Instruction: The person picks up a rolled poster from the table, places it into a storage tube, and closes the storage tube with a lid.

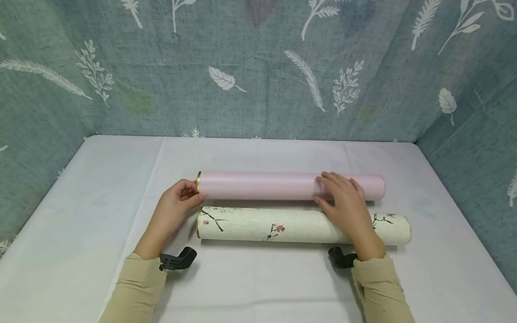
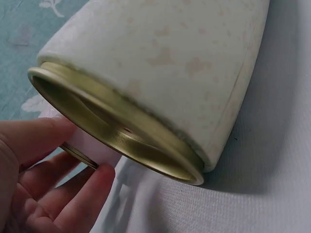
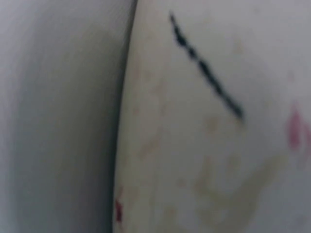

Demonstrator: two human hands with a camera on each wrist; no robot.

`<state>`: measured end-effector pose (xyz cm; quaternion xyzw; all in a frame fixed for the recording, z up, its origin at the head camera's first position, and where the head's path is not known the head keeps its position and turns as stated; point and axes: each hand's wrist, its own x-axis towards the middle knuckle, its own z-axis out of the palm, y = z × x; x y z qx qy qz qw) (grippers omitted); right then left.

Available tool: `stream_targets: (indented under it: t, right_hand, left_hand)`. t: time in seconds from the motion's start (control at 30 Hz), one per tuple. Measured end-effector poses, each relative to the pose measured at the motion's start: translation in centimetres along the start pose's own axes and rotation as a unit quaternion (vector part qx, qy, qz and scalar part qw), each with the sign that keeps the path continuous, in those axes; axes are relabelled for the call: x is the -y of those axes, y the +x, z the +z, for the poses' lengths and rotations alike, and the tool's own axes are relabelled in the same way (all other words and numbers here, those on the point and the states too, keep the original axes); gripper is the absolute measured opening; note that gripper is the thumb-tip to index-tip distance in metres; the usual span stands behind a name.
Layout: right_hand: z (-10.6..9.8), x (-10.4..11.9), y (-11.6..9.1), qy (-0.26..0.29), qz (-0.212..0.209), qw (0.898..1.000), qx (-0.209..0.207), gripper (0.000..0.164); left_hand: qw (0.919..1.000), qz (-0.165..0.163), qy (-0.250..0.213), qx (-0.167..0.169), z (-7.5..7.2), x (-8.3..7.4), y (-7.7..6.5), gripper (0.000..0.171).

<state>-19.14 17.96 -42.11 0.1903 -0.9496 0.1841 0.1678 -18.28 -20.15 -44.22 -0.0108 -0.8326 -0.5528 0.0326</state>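
A plain pink tube [image 1: 261,185] with a thin gold rim at its left end lies across the white table. Close in front of it, nearly parallel, is a cream tube [image 1: 234,225] printed with dark branches and pink blossoms. My left hand [image 1: 176,203] holds the pink tube's left end, thumb at the near side and fingers at the rim. In the left wrist view, the cream tube's recessed gold end [image 2: 116,126] is large in front. My right hand [image 1: 345,200] spans the pink tube right of its middle, fingers over the top and thumb on the near side, wrist above the cream tube.
The white-covered table [image 1: 246,304] extends around both tubes. A blue-green leaf-patterned cloth [image 1: 262,115] hangs behind and at both sides. A black wrist-worn device sits at each sleeve cuff, the left one [image 1: 178,259] over the table in front of the cream tube.
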Motion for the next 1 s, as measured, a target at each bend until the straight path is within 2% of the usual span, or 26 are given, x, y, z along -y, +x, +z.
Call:
stream_targets:
  t: [0.33, 0.73, 0.87, 1.0]
  right_hand:
    - [0.4, 0.2, 0.2, -0.007, 0.003, 1.000, -0.001, 0.043]
    - [0.5, -0.3, -0.1, -0.013, -0.030, 0.999, -0.026, 0.039]
    - [0.0, -0.1, -0.2, -0.004, -0.034, 0.999, -0.016, 0.042]
    - [-1.2, 0.2, -0.4, 0.013, -0.019, 1.000, 0.008, 0.051]
  left_hand:
    - [0.9987, -0.044, 0.005, 0.024, -0.2, 0.7, 0.1, 0.031]
    - [0.9976, -0.052, -0.023, 0.040, -0.1, 1.1, -0.2, 0.043]
    - [0.9973, -0.065, -0.003, 0.035, -0.7, 1.2, -0.7, 0.047]
    - [0.9960, -0.066, 0.059, 0.013, -2.2, 1.1, -1.0, 0.050]
